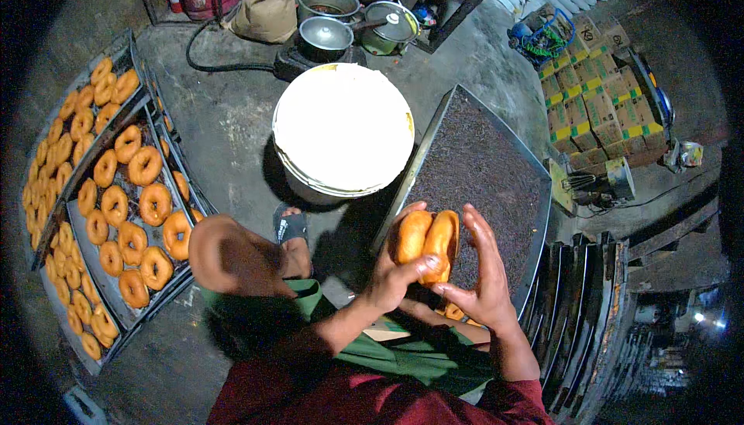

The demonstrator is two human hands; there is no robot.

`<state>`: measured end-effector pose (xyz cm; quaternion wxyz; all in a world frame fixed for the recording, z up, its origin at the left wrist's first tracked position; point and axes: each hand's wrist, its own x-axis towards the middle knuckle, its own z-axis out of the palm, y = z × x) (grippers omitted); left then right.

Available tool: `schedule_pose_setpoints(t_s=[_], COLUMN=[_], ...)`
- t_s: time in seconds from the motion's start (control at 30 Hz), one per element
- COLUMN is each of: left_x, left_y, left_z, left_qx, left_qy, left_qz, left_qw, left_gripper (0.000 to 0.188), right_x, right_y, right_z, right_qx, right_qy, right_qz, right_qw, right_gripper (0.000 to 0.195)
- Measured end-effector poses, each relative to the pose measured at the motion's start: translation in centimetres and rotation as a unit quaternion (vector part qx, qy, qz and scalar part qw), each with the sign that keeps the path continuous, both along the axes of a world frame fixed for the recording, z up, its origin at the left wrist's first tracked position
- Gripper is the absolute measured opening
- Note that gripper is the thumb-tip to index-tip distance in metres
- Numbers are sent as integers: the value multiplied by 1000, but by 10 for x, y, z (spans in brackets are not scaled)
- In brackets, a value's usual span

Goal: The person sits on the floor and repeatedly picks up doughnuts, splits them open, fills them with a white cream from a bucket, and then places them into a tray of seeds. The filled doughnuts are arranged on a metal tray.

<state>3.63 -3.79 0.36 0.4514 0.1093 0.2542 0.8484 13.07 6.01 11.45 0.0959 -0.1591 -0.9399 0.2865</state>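
Note:
My left hand grips a few ring doughnuts stacked side by side, its thumb pressed across their near end. To their right, my right hand is spread with fingers apart; whether its thumb touches them is unclear. Both hands are over the near part of a metal tray filled with dark brown sprinkles. Left of that tray stands a large round bucket with a bright white top surface. Trays of golden ring doughnuts lie at the left.
Metal pots and a lidded pan stand beyond the bucket. Stacked cartons and a mixing bowl with a whisk are at right. Below them is a stack of metal trays. A sandalled foot rests below the bucket.

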Motion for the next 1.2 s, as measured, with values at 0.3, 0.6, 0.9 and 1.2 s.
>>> schedule_pose_setpoints(t_s=[0.3,0.6,0.9,1.2], left_x=[-49,-94,-76,-79], left_y=[-14,-26,-4,43], left_z=[-19,-36,-19,33], left_qx=[-39,-183,-332,-372], left_qy=[110,23,373,730], left_qz=[160,293,209,-17], left_qw=[980,938,841,574], left_gripper=[84,57,51,33], right_x=[-84,-264,-233,-79], right_y=[22,108,138,156], right_z=[-17,-101,-97,-25], right_qx=[-239,176,-316,-639], right_qy=[-62,27,3,359], right_qz=[-11,61,63,90], right_qw=[969,982,947,675], right_gripper=[67,56,53,56])
